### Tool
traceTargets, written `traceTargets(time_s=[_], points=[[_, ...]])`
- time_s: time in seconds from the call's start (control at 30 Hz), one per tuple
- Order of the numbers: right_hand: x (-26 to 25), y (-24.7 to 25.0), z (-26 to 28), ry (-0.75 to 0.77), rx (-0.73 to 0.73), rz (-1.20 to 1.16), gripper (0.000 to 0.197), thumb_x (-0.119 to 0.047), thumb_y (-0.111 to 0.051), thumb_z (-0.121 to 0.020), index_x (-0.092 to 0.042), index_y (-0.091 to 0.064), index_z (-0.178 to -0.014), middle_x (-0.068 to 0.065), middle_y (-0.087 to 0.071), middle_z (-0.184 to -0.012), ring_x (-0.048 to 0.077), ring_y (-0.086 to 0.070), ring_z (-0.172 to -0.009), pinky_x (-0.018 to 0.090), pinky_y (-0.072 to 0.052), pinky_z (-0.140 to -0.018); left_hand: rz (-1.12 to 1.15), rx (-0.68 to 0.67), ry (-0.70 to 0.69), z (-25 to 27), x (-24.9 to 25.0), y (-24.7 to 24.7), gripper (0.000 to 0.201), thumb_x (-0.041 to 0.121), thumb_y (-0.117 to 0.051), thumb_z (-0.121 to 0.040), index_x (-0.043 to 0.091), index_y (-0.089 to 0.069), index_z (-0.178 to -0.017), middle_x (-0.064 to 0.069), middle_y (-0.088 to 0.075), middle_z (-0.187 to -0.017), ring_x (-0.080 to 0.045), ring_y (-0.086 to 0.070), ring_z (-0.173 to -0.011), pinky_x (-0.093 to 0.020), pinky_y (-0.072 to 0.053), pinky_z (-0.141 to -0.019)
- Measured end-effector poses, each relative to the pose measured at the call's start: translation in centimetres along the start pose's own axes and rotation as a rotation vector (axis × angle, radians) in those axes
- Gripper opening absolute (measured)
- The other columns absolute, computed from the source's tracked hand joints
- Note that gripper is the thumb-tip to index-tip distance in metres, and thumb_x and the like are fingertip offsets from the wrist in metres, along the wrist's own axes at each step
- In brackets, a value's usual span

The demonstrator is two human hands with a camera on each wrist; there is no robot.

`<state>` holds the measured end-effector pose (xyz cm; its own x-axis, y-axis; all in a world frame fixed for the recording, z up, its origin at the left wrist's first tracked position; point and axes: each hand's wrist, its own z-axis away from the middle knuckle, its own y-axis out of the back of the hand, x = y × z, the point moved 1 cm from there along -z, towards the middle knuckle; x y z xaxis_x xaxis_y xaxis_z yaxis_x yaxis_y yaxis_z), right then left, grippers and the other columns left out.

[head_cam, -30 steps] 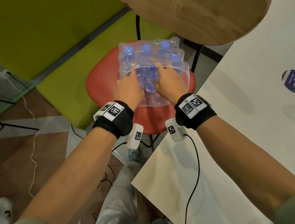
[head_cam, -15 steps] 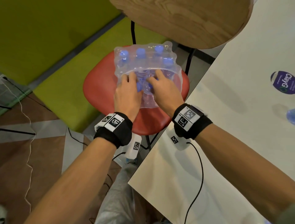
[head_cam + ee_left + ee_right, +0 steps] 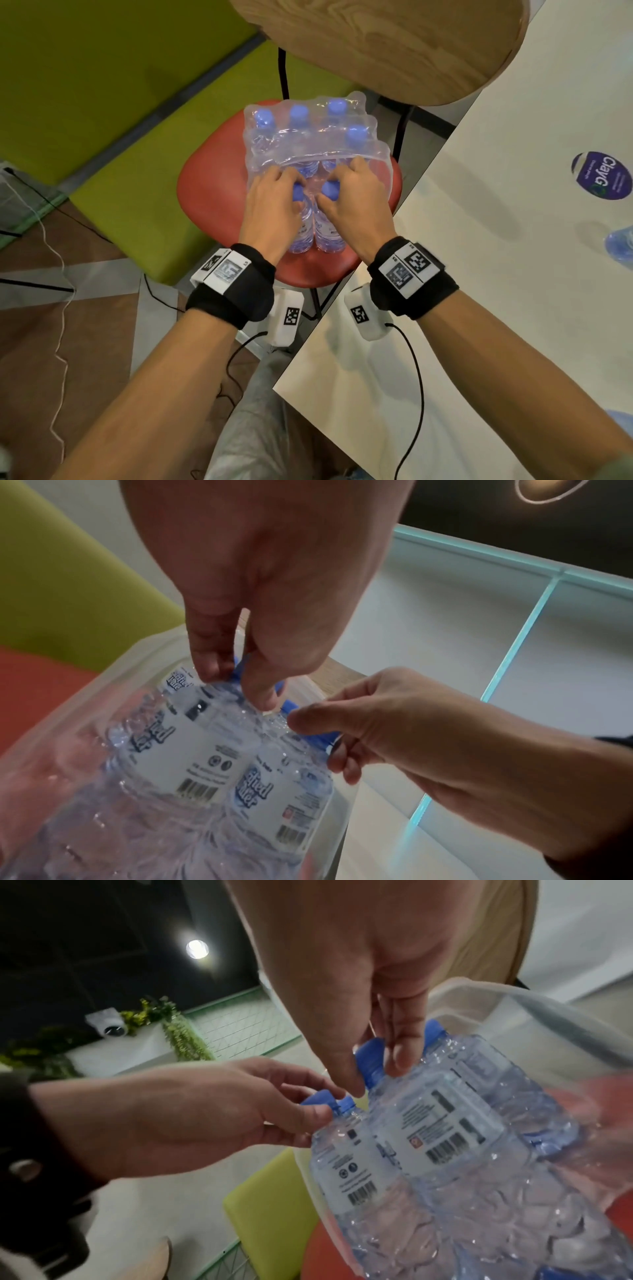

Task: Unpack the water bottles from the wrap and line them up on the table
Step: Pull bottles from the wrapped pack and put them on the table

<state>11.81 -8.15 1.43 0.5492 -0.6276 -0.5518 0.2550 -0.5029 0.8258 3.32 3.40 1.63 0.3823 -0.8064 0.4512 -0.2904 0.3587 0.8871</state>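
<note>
A clear plastic wrap (image 3: 308, 147) with several blue-capped water bottles stands on a red chair seat (image 3: 212, 192). Two bottles stick out of its torn near side. My left hand (image 3: 294, 188) pinches the blue cap of the left bottle (image 3: 301, 233). My right hand (image 3: 330, 183) pinches the cap of the right bottle (image 3: 330, 234). In the left wrist view my left hand (image 3: 240, 680) closes on a cap above the white label (image 3: 192, 739). In the right wrist view my right hand (image 3: 375, 1069) grips a blue cap (image 3: 371, 1053).
A white table (image 3: 479, 274) runs along the right, its corner close to the chair. A bottle (image 3: 620, 243) shows at the table's right edge, beside a round blue label (image 3: 601, 180). A wooden chair back (image 3: 394, 44) rises behind the pack. Green upholstery (image 3: 102, 85) lies to the left.
Both hands have shifted from inside the wrap's opening to the caps of two bottles. Those two bottles have come back toward me, out of the wrap.
</note>
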Motion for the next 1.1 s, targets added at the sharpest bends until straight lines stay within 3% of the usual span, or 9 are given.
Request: traceTargets(time_s=[0.2,0.33,0.43,0.6,0.73,0.83,0.9,0.97,1.1], points=[[0.3,-0.3,0.3,0.012,0.005,-0.007,0.030,-0.031,-0.070,-0.088,-0.010,-0.063,-0.107,0.008,-0.054,-0.111,0.028,-0.062,-0.090,0.040,-0.052,-0.080,0.069,0.017,0.055,1.1,-0.6,-0.6,0.045,0.008,-0.060,-0.085,0.017,-0.056,-0.129,-0.002,-0.060,-0.127,-0.027,-0.052,-0.113,-0.026,-0.034,-0.091],[1.0,-1.5,1.6,0.060,0.036,0.035,0.032,-0.035,-0.061,-0.092,-0.010,-0.057,-0.112,0.009,-0.055,-0.111,0.030,-0.055,-0.099,0.038,-0.048,-0.080,0.250,0.002,0.163,2.8,-0.4,-1.8,0.060,0.017,-0.054,-0.094,0.018,-0.033,-0.149,-0.002,-0.047,-0.145,-0.024,-0.044,-0.129,-0.029,-0.034,-0.102],[1.7,-2.5,3.4,0.038,0.023,-0.039,0.041,-0.038,-0.059,-0.093,-0.009,-0.054,-0.121,0.009,-0.055,-0.117,0.029,-0.052,-0.105,0.036,-0.046,-0.088,0.417,0.022,0.218,4.2,-0.2,-3.0,0.074,0.020,-0.057,-0.092,0.024,-0.016,-0.153,-0.005,-0.044,-0.147,-0.024,-0.047,-0.129,-0.028,-0.037,-0.100],[3.1,-3.5,5.6,0.040,-0.029,-0.206,0.054,-0.035,-0.067,-0.083,-0.015,-0.048,-0.130,0.004,-0.052,-0.121,0.021,-0.050,-0.114,0.037,-0.049,-0.091,0.534,0.099,0.292,5.4,-1.2,-4.2,0.097,0.021,-0.077,-0.076,0.023,-0.017,-0.152,0.003,-0.037,-0.152,-0.014,-0.043,-0.134,-0.030,-0.040,-0.105],[4.4,-4.4,5.7,-0.040,-0.097,-0.280,0.087,-0.035,-0.076,-0.075,-0.020,-0.031,-0.148,-0.001,-0.042,-0.144,0.012,-0.040,-0.133,0.027,-0.044,-0.102,0.525,0.086,0.321,5.6,-1.7,-4.9,0.105,0.023,-0.083,-0.066,0.024,-0.020,-0.151,0.003,-0.043,-0.148,-0.015,-0.046,-0.132,-0.034,-0.041,-0.106],[4.4,-4.9,4.9,-0.080,-0.120,-0.324,0.093,-0.036,-0.077,-0.073,-0.023,-0.027,-0.150,0.000,-0.041,-0.148,0.010,-0.042,-0.133,0.026,-0.043,-0.104,0.531,0.091,0.357,5.0,-2.0,-5.5,0.097,0.031,-0.083,-0.063,0.026,-0.031,-0.144,0.004,-0.052,-0.138,-0.017,-0.054,-0.123,-0.035,-0.046,-0.099],[4.2,-5.0,4.1,-0.072,-0.131,-0.356,0.074,-0.036,-0.074,-0.076,-0.022,-0.040,-0.140,-0.002,-0.050,-0.138,0.013,-0.050,-0.124,0.030,-0.045,-0.102,0.499,0.087,0.372,4.4,-2.2,-5.8,0.073,0.033,-0.079,-0.063,0.025,-0.046,-0.127,0.007,-0.061,-0.120,-0.018,-0.061,-0.109,-0.032,-0.049,-0.085],[3.9,-4.9,3.3,-0.048,-0.133,-0.336,0.050,-0.038,-0.071,-0.078,-0.025,-0.051,-0.122,-0.007,-0.058,-0.119,0.015,-0.058,-0.109,0.036,-0.050,-0.092,0.454,0.079,0.386,3.9,-2.2,-5.7,0.051,0.033,-0.075,-0.065,0.023,-0.054,-0.110,0.009,-0.064,-0.102,-0.019,-0.063,-0.094,-0.028,-0.044,-0.072],[3.6,-4.4,3.0,-0.067,-0.116,-0.351,0.043,-0.039,-0.074,-0.078,-0.026,-0.052,-0.113,-0.011,-0.061,-0.108,0.012,-0.060,-0.099,0.029,-0.047,-0.080,0.449,0.096,0.382,3.9,-2.3,-5.2,0.048,0.032,-0.078,-0.066,0.024,-0.055,-0.107,0.008,-0.066,-0.098,-0.020,-0.063,-0.090,-0.030,-0.048,-0.074]])
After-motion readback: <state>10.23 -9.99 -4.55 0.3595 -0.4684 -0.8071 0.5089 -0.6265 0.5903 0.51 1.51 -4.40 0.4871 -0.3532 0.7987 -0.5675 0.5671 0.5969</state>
